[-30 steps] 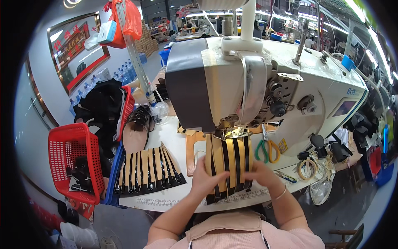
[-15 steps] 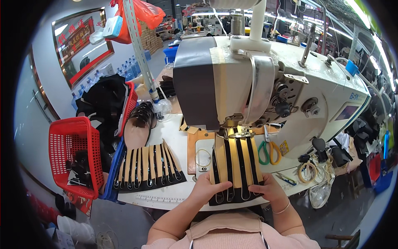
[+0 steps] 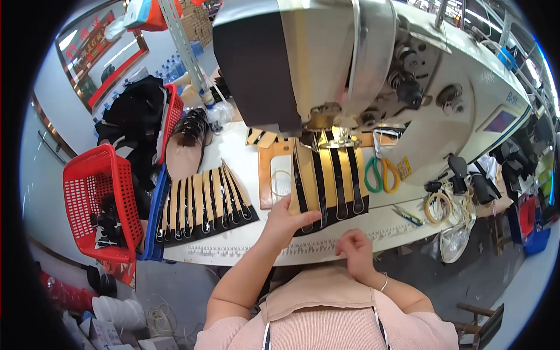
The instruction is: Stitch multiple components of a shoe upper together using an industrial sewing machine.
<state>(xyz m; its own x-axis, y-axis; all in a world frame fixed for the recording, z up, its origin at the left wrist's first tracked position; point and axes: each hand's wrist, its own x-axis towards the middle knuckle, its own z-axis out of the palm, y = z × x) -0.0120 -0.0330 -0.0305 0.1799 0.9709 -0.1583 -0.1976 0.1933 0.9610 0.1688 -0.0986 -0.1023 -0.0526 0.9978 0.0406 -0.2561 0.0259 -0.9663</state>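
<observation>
A piece with black and tan strips (image 3: 330,192) and a black lower edge lies under the presser foot (image 3: 343,142) of a sewing machine (image 3: 332,64). My left hand (image 3: 287,220) grips its near left corner, thumb on top and fingers underneath. Apart from the piece, near the table's front edge, my right hand (image 3: 356,251) has its fingers curled in, with no object visible in them. A similar striped piece (image 3: 204,201) lies fanned out to the left. Right of the piece under the machine are scissors (image 3: 382,175) with green and yellow handles.
A red basket (image 3: 102,201) with black scraps stands at the far left, beside a blue crate (image 3: 153,224). A shoe-shaped item (image 3: 185,149) lies behind the fanned piece. Tape rolls (image 3: 437,208) and a small snipper (image 3: 408,216) sit at the right. A printed ruler (image 3: 221,249) runs along the front edge.
My right hand has let go of the piece's right side and drawn back toward my body. My left hand keeps its hold. The view has tipped downward, and the piece sits farther under the machine.
</observation>
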